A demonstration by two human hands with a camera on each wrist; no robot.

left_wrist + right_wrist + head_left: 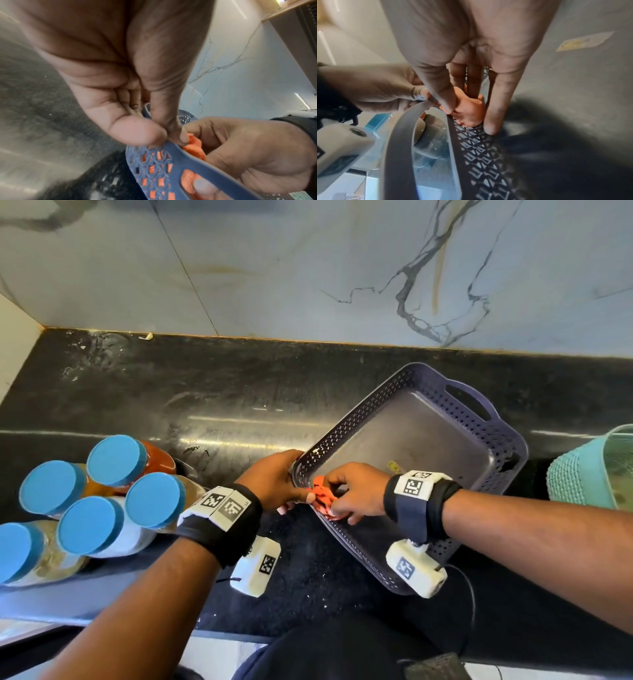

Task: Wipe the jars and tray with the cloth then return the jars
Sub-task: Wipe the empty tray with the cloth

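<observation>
A dark blue perforated tray (507,440) lies on the black counter, its near left end lifted by my left hand (274,481), which pinches the rim (173,148) between thumb and fingers. My right hand (356,494) grips a bunched orange cloth (323,496) and presses it against the inner wall by the tray's handle (399,142). The orange cloth (195,147) shows through the wall's holes; in the right wrist view the cloth (469,109) sits between my fingers (494,121). Several jars with blue lids (116,460) stand together at the left.
A teal basket (582,474) sits at the right edge of the counter. A marble wall (308,268) backs the counter. A small sticker (394,465) lies on the tray floor. Bare black counter (205,392) stretches behind the jars and tray.
</observation>
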